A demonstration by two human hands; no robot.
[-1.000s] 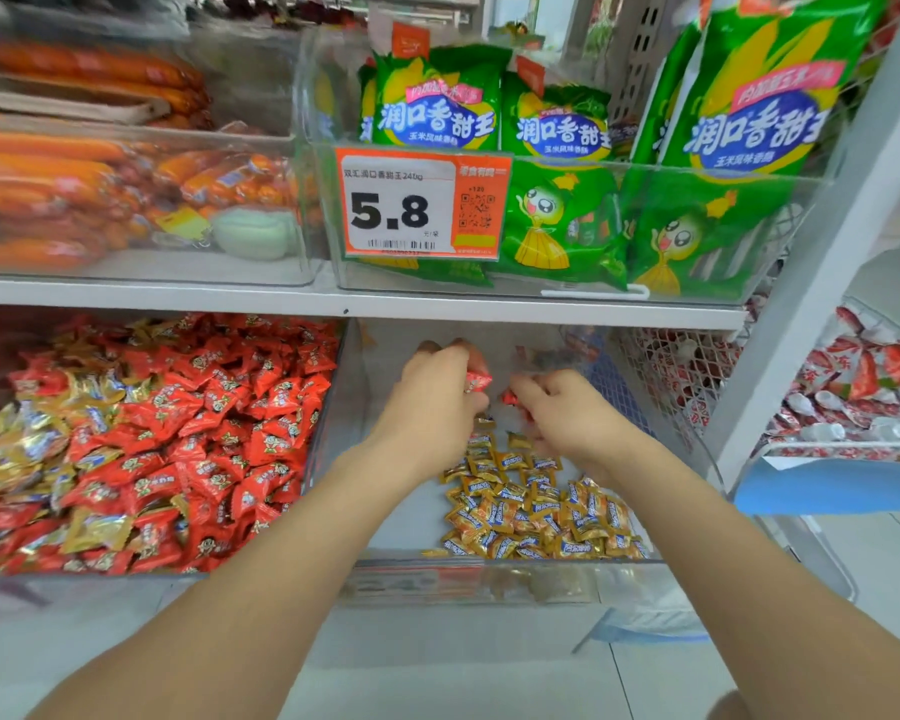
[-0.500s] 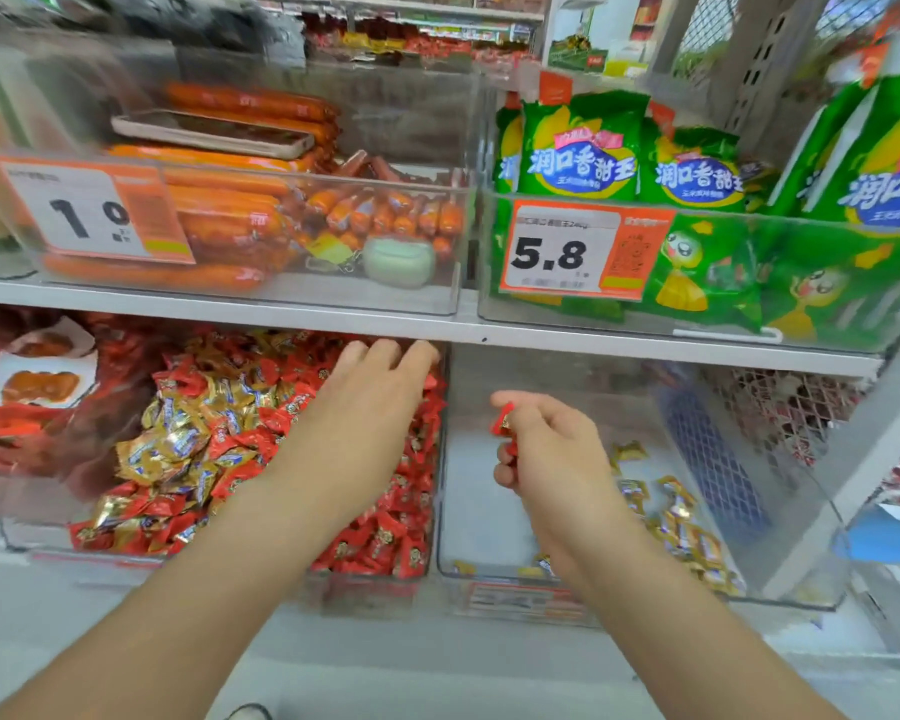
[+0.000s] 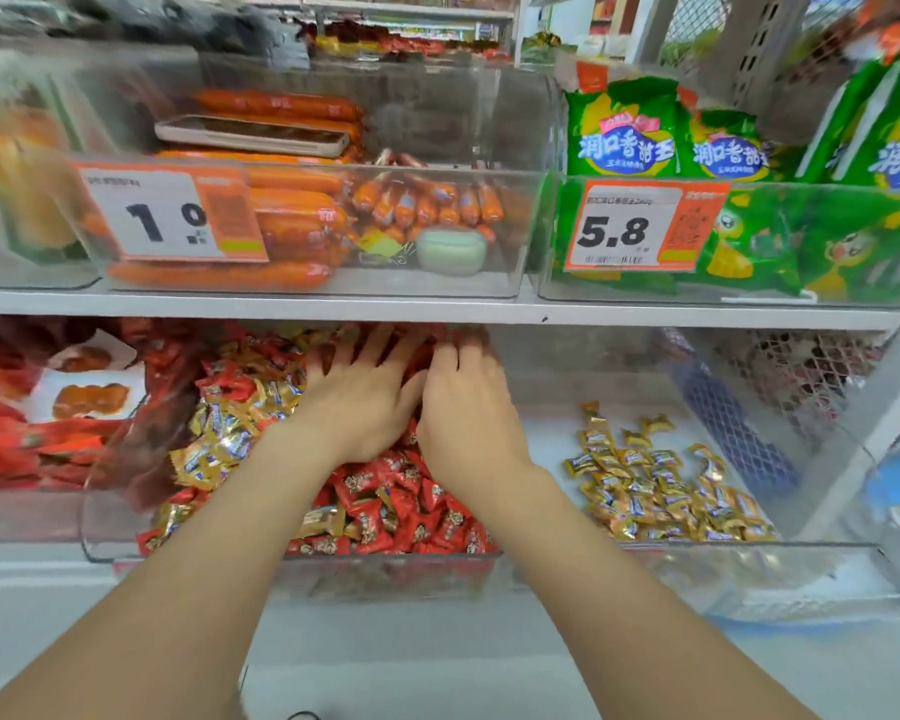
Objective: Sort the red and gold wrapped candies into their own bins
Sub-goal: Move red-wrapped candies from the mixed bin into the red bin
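At your left stands the clear mixed bin [image 3: 100, 537], with gold wrapped candies [image 3: 219, 444] heaped toward its left side and red wrapped candies [image 3: 385, 506] filling its middle and front. Your left hand [image 3: 359, 402] lies palm down on that heap, fingers spread wide and straight, gripping nothing. Your right hand [image 3: 471, 413] lies just beside it, fingers stretched forward over the red candies; the blurred tips hide whether anything sits beneath them. To the right, the second clear bin [image 3: 832, 517] holds a gold pile [image 3: 661, 491], gathered toward its front.
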